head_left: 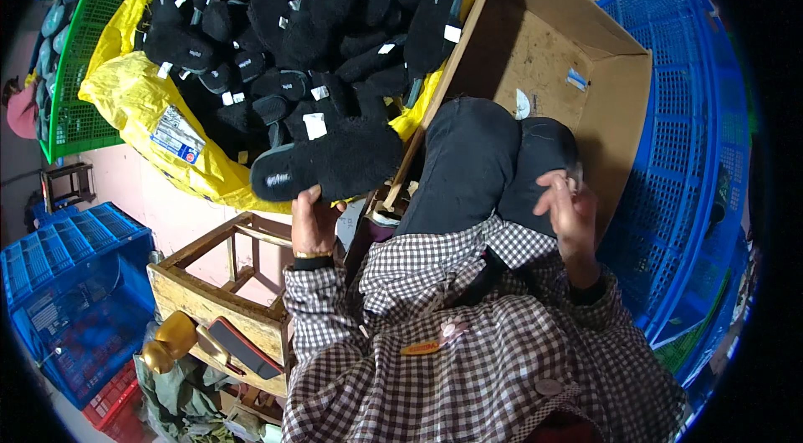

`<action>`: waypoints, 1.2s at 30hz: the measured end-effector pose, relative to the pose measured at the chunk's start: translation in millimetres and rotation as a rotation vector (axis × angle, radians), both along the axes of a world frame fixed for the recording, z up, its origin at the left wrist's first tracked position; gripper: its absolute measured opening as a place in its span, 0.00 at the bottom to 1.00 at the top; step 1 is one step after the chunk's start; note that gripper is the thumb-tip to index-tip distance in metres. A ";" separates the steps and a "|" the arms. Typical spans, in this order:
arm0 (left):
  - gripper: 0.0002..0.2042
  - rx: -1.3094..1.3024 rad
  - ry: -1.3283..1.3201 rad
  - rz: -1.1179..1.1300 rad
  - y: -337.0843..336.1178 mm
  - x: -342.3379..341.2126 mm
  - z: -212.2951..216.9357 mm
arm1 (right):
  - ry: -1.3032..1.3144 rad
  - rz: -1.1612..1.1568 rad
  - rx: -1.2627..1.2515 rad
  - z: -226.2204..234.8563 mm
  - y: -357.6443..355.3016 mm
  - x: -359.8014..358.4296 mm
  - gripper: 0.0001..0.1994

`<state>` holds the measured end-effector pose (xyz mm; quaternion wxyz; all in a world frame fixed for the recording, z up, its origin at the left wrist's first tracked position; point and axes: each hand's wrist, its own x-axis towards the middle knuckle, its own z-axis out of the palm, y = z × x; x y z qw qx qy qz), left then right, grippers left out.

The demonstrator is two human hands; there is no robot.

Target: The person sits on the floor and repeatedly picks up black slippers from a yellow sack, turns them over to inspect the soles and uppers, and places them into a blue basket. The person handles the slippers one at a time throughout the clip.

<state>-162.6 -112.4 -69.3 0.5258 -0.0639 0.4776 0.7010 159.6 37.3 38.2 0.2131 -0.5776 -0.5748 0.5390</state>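
Note:
My left hand [311, 224] is closed on the edge of a black fuzzy slipper [355, 160], thumb on top near its insole. A small white tag [314, 126] lies at the slipper's far edge. The slipper is held at the near side of a yellow woven sack [130, 96], which is full of similar black slippers with white tags. Over my right knee, my right hand [570, 213] is raised with its fingers curled together. Something small and pale may be at its fingertips, but I cannot make it out.
An open cardboard box [615, 108] stands beyond my knees, with paper scraps inside. Blue plastic crates [690, 150] rise on the right, another blue crate [79, 292] at left. A wooden stool [226, 301] carries a phone [244, 348]. A green crate [84, 66] stands far left.

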 end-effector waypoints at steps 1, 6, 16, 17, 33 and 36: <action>0.18 0.097 0.127 -0.106 -6.6 1.9 4.2 | 0.058 0.044 -0.039 3.8 1.1 -7.3 0.16; 0.21 0.308 0.602 -0.245 22.0 46.2 54.3 | 0.344 0.171 -0.404 9.6 24.7 -23.4 0.26; 0.17 0.586 1.830 -0.925 85.1 81.3 111.8 | 0.440 0.124 -0.449 -19.2 39.6 40.0 0.24; 0.19 0.515 1.763 -0.973 85.5 79.1 112.7 | 0.477 0.120 -0.400 -22.1 38.5 47.0 0.23; 0.20 0.519 1.057 -1.251 125.3 161.7 92.8 | 0.386 0.271 0.107 -42.1 -11.7 71.0 0.22; 0.12 0.542 1.064 -1.173 123.4 170.6 89.6 | 0.312 0.277 0.195 -43.3 -15.9 69.4 0.21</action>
